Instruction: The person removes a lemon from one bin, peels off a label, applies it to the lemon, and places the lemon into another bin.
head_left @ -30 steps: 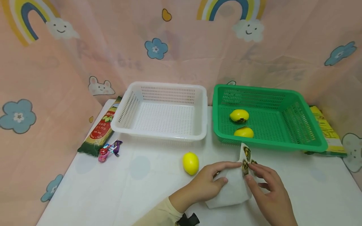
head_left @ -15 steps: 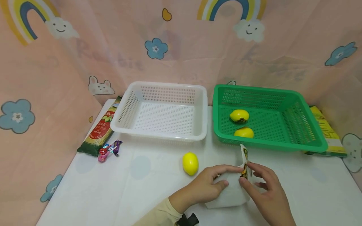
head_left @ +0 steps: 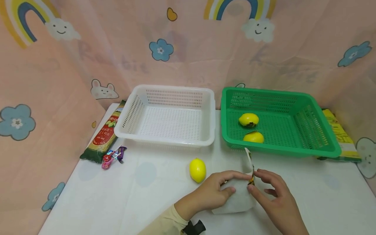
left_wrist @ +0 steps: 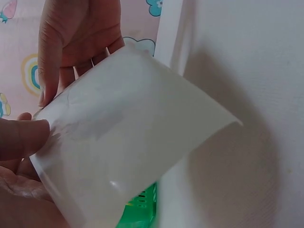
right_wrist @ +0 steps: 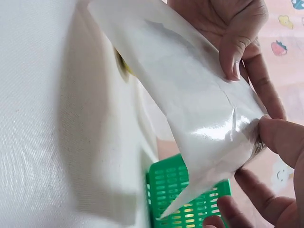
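Both hands hold a white sticker sheet (head_left: 238, 199) low over the white table, near its front edge. My left hand (head_left: 218, 191) grips the sheet's left side, thumb on top; the sheet (left_wrist: 123, 142) fills the left wrist view. My right hand (head_left: 265, 187) pinches a printed sticker (head_left: 251, 180) at the sheet's raised right edge; in the right wrist view the thumb and fingers pinch the bent sheet (right_wrist: 199, 114). A loose yellow lemon (head_left: 197, 169) lies just left of my left hand. Two more lemons (head_left: 248, 119) (head_left: 253, 137) sit in the green basket (head_left: 320, 148).
An empty white basket (head_left: 164, 140) stands at the back centre, beside the green one. A red-and-green packet (head_left: 102, 135) and wrapped candies (head_left: 114, 156) lie at the left. A yellow packet (head_left: 340, 137) lies behind the green basket at the right. Pink patterned cloth walls surround the table.
The sheet's raised right edge has turned more edge-on, so fewer stickers show. My right fingers have curled closer onto the sticker. The lemons and baskets have not moved.
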Demonstrator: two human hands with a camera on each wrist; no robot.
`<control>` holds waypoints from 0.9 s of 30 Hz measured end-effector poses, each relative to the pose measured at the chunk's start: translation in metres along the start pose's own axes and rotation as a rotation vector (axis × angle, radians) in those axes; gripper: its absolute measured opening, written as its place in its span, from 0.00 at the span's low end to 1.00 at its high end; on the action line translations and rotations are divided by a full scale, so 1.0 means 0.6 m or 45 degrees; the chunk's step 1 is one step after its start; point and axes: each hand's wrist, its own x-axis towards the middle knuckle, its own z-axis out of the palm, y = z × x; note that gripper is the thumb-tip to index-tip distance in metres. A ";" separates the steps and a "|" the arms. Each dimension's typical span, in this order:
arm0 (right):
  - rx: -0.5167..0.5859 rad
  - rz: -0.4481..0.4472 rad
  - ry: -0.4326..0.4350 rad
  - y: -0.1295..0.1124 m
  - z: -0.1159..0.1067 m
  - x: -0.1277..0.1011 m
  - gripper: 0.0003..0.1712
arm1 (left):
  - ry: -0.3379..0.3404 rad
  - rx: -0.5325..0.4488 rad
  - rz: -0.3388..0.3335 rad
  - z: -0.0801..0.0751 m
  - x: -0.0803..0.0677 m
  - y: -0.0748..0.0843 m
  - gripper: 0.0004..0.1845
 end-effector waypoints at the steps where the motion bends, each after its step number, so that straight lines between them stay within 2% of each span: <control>1: -0.004 -0.012 0.010 -0.001 0.001 0.000 0.30 | 0.001 0.004 0.003 -0.001 0.000 -0.001 0.27; 4: -0.001 -0.027 0.027 -0.001 0.003 -0.001 0.26 | -0.002 0.001 0.009 -0.002 0.001 -0.004 0.27; 9: 0.033 0.006 0.008 -0.001 0.004 -0.004 0.34 | -0.001 -0.007 0.032 -0.004 0.003 -0.006 0.26; 13: 0.026 -0.020 -0.012 0.001 0.006 -0.003 0.37 | 0.001 -0.020 0.039 -0.007 0.004 -0.007 0.25; 21: 0.046 -0.056 -0.023 -0.002 0.008 -0.001 0.32 | -0.012 -0.146 0.091 -0.008 0.009 -0.018 0.16; 27: 0.097 -0.106 -0.048 -0.001 0.011 -0.001 0.31 | 0.058 -0.213 0.067 -0.005 0.013 -0.022 0.14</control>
